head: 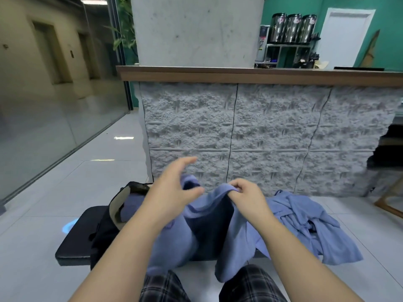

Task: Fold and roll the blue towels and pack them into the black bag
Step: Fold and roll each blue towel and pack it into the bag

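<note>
A blue towel hangs in front of me over a black padded bench. My right hand pinches its top edge and lifts it. My left hand hovers beside that edge with fingers spread, and I cannot tell whether its lower fingers touch the cloth. A black bag stands open on the bench's left part, with a rolled blue towel inside it. A loose heap of blue towels lies at the right.
A grey stone-textured counter front with a wooden top rises just behind the bench. A glass wall runs along the left over pale floor tiles. A wooden frame stands at the far right. My plaid-trousered knees are at the bottom.
</note>
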Tool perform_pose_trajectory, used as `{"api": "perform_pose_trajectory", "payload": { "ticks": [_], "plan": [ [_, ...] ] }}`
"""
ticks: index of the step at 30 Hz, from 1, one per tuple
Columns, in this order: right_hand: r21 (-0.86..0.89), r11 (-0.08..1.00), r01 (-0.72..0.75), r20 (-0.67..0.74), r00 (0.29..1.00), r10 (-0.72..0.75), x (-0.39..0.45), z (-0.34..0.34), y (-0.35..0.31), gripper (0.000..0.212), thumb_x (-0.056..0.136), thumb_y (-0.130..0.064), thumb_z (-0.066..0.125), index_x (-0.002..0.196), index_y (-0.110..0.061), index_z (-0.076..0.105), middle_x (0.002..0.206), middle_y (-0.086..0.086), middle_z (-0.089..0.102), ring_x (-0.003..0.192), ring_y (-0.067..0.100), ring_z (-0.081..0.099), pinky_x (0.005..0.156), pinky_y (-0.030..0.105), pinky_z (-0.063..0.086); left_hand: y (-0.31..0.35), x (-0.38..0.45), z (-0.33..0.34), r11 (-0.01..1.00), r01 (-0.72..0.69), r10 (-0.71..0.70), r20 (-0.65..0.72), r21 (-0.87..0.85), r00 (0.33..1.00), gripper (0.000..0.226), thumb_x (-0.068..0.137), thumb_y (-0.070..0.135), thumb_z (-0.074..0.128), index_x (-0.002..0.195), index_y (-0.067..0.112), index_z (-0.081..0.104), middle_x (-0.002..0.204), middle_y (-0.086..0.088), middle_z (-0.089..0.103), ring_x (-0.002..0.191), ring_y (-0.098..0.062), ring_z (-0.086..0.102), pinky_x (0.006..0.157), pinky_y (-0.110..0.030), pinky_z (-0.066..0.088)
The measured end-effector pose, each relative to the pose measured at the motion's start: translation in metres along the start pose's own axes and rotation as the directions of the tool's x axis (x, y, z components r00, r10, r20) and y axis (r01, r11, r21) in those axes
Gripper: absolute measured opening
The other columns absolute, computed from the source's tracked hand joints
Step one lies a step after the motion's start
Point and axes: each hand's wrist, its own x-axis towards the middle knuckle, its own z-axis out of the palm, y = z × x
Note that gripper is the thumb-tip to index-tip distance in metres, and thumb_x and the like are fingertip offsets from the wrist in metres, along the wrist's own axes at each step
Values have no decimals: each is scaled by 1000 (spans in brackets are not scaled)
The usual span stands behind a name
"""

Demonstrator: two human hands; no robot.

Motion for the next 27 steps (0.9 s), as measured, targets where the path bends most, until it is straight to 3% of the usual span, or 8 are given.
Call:
{"api": "perform_pose_trajectory", "payload": {
  "ticks": [2, 4, 7, 9, 12, 17, 21, 27],
  "plan": [
    [48, 998, 50, -11, 999, -49, 0, -1, -24, 19, 81, -6, 54, 69, -20, 54, 58, -2, 50, 55, 10, 43, 51, 22, 33, 3, -5, 10, 991, -76, 61, 132, 114, 989, 70, 72, 31, 78, 131, 42, 41, 118, 22, 58, 113, 2, 51, 100, -24, 39],
    [106, 988, 114, -4, 993, -114, -3, -3, -44, 22, 77, -3, 55, 66, -21, 50, 54, -4, 46, 48, 7, 37, 49, 24, 30, 7, -7, 17, 988, -73, 48, 183, 135, 982, 59, 74, 32, 75, 124, 40, 46, 106, 24, 63, 103, 7, 55, 93, -20, 42],
    [157, 964, 214, 44, 974, -224, -10, -5, -61, 28, 75, 0, 61, 65, -22, 47, 55, -5, 45, 49, 5, 34, 50, 22, 29, 7, -4, 14, 977, -42, 27, 75, 211, 997, 9, 85, 28, 60, 93, 26, 57, 80, 8, 63, 77, -10, 57, 71, -29, 45],
    [128, 953, 276, 87, 954, -288, -14, -8, -62, 28, 78, -4, 66, 67, -23, 49, 59, -5, 49, 52, 5, 38, 52, 21, 31, 8, -1, 4, 983, -40, 42, -9, 177, 999, 9, 87, 22, 53, 82, 17, 57, 72, -5, 59, 68, -18, 50, 61, -32, 39],
    [-98, 942, 320, 136, 942, -306, -16, -15, -51, 25, 80, -6, 64, 72, -27, 52, 70, -8, 57, 58, 1, 46, 58, 18, 36, 15, -4, -10, 998, -44, 47, -77, 45, 996, 13, 87, 17, 49, 81, 22, 60, 74, -5, 61, 70, -20, 54, 64, -35, 43],
    [-288, 952, 107, 157, 986, -63, -14, -19, -15, 27, 83, -14, 58, 62, -22, 44, 60, -4, 47, 57, 12, 41, 52, 28, 29, 24, -9, -22, 980, -75, 29, -240, -184, 970, 23, 90, 15, 48, 83, 30, 64, 80, 1, 66, 76, -16, 59, 70, -29, 45],
    [-441, 897, -34, 146, 983, 110, -12, -20, 20, 34, 84, -9, 50, 56, -21, 36, 54, 0, 37, 52, 15, 29, 51, 30, 21, 29, -8, -27, 966, -95, 13, -323, -242, 946, 24, 91, 13, 48, 84, 29, 64, 76, 13, 65, 73, 0, 57, 65, -12, 44],
    [-347, 923, -169, -29, 985, 170, -8, -26, 35, 36, 95, -17, 44, 60, -14, 38, 53, 5, 42, 52, 21, 37, 49, 28, 24, 28, -4, -28, 961, -79, -5, -303, -266, 953, 16, 92, 16, 51, 88, 25, 63, 73, 17, 63, 70, 2, 58, 64, -15, 45]
  ]
}}
